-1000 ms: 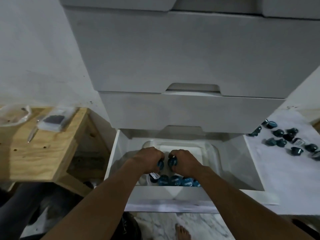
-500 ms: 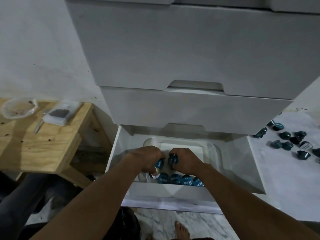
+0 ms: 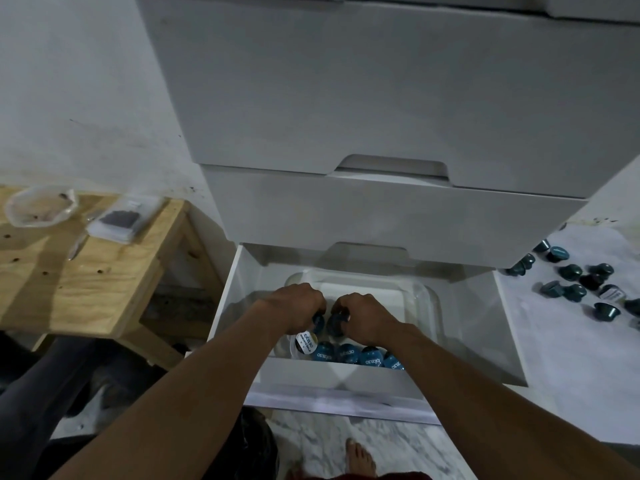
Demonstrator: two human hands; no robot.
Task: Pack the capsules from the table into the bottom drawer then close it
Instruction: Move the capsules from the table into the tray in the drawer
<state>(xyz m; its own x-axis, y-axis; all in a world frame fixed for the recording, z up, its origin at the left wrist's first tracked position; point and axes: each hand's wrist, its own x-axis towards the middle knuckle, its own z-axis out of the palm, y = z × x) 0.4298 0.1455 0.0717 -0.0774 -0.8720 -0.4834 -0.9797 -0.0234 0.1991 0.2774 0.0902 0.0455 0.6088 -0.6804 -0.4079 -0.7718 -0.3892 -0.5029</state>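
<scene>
Both hands in the open bottom drawer [image 3: 346, 379], over its clear tray [image 3: 427, 306]. Our left hand [image 3: 294, 306] pinches a blue capsule [image 3: 318, 323]; our right hand [image 3: 363, 318] grips a second capsule [image 3: 335, 323]. A row of capsules [image 3: 346, 353] lines the tray's near edge. Loose capsules [image 3: 571, 282] remain on the white table [image 3: 571, 358].

The fingertips of the left hand [image 3: 294, 306] and the right hand [image 3: 365, 318] curled down out of sight. Knuckles covered most of the left capsule [image 3: 318, 323] and the right capsule [image 3: 335, 323], so only slivers showed. The row of blue capsules [image 3: 346, 353] along the near side of the clear tray [image 3: 427, 306] was cut across by the front of the bottom drawer [image 3: 346, 379], and the right forearm hid the row's end. The print on their lids was too blurred to read. The drawer's back lay hidden under the drawer above [image 3: 381, 216]. On the counter [image 3: 571, 358], the outermost capsules [image 3: 633, 308] ran off the right edge.
</scene>
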